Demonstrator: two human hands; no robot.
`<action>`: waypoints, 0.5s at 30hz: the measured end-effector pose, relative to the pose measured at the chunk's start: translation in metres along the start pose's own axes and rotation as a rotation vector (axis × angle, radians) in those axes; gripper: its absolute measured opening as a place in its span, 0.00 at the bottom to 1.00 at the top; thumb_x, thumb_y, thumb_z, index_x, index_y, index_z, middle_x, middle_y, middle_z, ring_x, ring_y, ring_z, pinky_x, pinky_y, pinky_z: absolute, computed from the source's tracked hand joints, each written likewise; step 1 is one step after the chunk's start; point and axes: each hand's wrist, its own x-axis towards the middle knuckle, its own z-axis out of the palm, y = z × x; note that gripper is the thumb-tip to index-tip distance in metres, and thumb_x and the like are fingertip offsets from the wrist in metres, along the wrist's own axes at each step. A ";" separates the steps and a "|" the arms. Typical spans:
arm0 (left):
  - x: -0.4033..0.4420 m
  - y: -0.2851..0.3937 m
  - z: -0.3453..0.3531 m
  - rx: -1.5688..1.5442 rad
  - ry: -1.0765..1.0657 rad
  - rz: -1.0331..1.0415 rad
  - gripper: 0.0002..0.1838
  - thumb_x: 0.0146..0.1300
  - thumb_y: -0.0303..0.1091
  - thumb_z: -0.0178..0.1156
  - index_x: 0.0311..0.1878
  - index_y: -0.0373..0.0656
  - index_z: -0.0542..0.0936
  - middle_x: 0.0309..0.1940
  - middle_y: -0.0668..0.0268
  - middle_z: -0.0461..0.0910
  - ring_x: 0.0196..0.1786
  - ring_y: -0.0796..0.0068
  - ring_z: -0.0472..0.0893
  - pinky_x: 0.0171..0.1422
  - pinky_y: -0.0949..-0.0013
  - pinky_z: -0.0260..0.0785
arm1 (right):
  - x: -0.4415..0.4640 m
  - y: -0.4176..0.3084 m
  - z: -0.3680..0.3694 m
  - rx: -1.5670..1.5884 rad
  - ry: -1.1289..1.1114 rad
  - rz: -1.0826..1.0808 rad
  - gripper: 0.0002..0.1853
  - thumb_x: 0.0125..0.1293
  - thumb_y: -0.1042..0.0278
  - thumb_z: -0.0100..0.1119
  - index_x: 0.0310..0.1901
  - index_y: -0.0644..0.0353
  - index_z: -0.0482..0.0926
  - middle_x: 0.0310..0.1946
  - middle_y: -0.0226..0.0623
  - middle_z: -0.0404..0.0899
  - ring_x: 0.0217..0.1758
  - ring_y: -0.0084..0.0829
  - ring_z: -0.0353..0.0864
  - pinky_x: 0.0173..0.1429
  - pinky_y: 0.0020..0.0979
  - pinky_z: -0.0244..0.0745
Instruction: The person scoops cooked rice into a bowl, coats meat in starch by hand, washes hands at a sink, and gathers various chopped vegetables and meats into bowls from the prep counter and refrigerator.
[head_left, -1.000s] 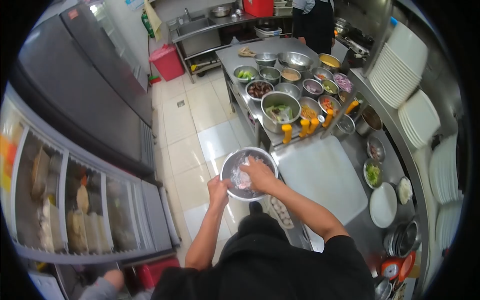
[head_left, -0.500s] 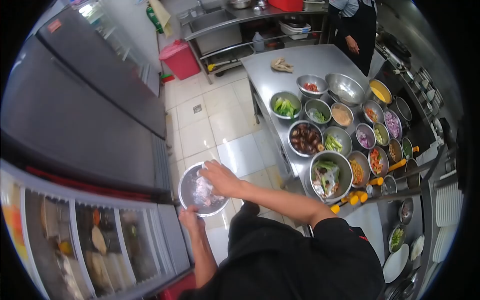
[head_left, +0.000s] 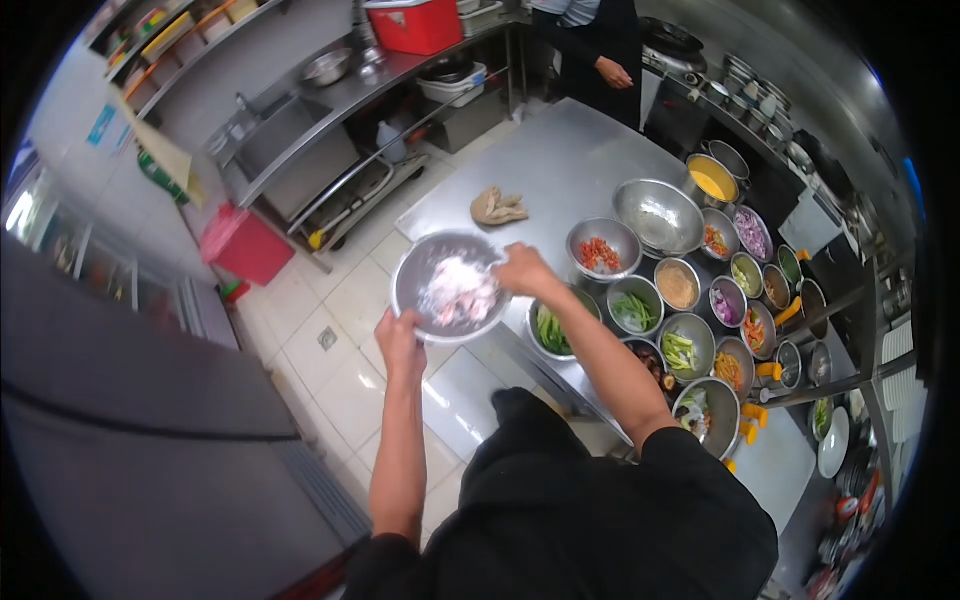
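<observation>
Between my two hands is a round metal bowl (head_left: 408, 262) with pale pinkish-white pieces (head_left: 458, 290) in it, perhaps raw meat or seafood. My left hand (head_left: 400, 335) grips its near-left rim, thumb on top. On the right rim, my right hand (head_left: 522, 270) is closed round the edge. The bowl is held in the air at the near-left corner of the steel table (head_left: 450, 205). Just beyond it lies a beige cloth-like bundle (head_left: 497, 207). Right of my right hand stands a bowl of chopped red pieces (head_left: 600, 255).
Several metal bowls of cut vegetables crowd the table's right part, near a large metal bowl (head_left: 655, 205). A co-worker in a dark apron (head_left: 600, 95) stands at the far side. A grey fridge (head_left: 150, 400) is on my left; a red bin (head_left: 250, 245) stands before the sink.
The bowl has moved forward and right, from beside the fridge to the table corner. My right hand has left the pale pieces for the rim. My view has turned right.
</observation>
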 end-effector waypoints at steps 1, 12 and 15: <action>0.025 0.010 0.020 0.024 -0.084 -0.008 0.06 0.54 0.23 0.55 0.36 0.32 0.74 0.29 0.62 0.75 0.34 0.70 0.77 0.39 0.69 0.71 | 0.017 -0.006 -0.019 0.141 -0.037 0.131 0.24 0.51 0.60 0.56 0.45 0.72 0.78 0.41 0.60 0.80 0.47 0.48 0.81 0.53 0.38 0.75; 0.194 -0.083 -0.283 0.630 0.296 -0.311 0.18 0.57 0.36 0.60 0.46 0.33 0.73 0.20 0.61 0.76 0.26 0.66 0.80 0.31 0.64 0.73 | 0.308 0.182 0.020 0.843 0.835 0.576 0.20 0.56 0.64 0.56 0.43 0.76 0.73 0.36 0.47 0.79 0.34 0.35 0.78 0.38 0.39 0.73; 0.076 -0.184 -0.471 1.268 0.102 -0.507 0.29 0.53 0.37 0.60 0.58 0.36 0.71 0.29 0.58 0.81 0.36 0.60 0.81 0.42 0.57 0.74 | 0.350 0.223 0.014 1.341 0.957 0.734 0.17 0.60 0.67 0.53 0.50 0.66 0.72 0.45 0.43 0.75 0.44 0.39 0.76 0.42 0.42 0.79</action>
